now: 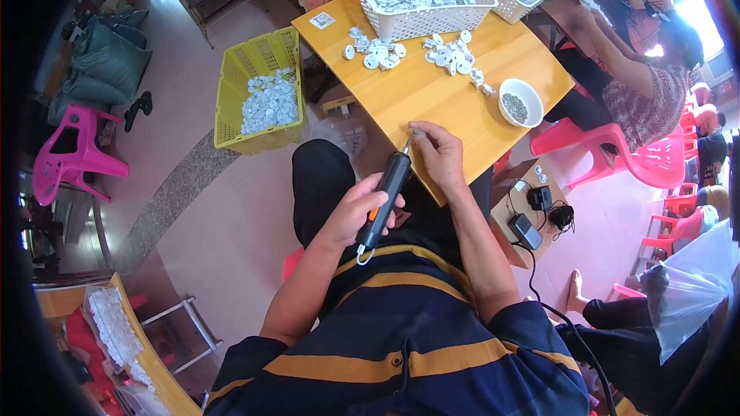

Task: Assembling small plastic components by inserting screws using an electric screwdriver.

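My left hand (356,212) is wrapped round a black electric screwdriver (396,172) with an orange switch, its bit pointing away from me over the table's near edge. A thin loop hangs from its rear end. Beside the bit, my right hand (441,158) has its fingertips pinched together; what they hold is too small to make out. Farther over the wooden table (420,100) lie two loose groups of white round plastic parts (455,54). To their right stands a white bowl (537,98) with small grey metal pieces, which look like screws.
A white basket (432,25) full of parts stands at the table's far edge, with another basket (528,4) beside it. A yellow crate (228,100) of parts is left. Adapters (526,229) and cables lie on a low box at right. A co-worker (647,100) sits farther right.
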Available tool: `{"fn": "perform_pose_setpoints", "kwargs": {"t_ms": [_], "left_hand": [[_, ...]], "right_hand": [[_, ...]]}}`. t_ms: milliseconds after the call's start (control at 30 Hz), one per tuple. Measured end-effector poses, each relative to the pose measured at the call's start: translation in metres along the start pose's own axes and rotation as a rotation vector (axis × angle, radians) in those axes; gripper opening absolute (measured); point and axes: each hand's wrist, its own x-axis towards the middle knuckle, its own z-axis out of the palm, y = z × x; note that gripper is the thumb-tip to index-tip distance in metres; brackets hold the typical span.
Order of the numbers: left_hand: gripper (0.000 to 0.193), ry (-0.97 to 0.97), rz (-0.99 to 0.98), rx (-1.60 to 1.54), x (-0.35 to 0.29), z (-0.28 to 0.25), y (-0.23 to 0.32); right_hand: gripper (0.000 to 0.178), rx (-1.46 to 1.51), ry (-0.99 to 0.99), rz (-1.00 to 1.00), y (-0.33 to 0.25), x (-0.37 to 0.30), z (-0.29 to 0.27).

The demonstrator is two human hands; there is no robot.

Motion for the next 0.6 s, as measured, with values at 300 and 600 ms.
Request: {"fn": "perform_pose_setpoints", "kwargs": {"t_ms": [300, 600], "left_hand": [[0.045, -0.071, 0.015, -0.116, 0.002, -0.002, 0.010], [0.042, -0.011, 0.053, -0.138, 0.001, -0.008, 0.010]], "right_hand": [[0.021, 0.408, 0.019, 0.188, -0.006, 0.012, -0.007], [0.038, -0.304, -0.014, -0.016, 0.017, 0.086, 0.001]]}}
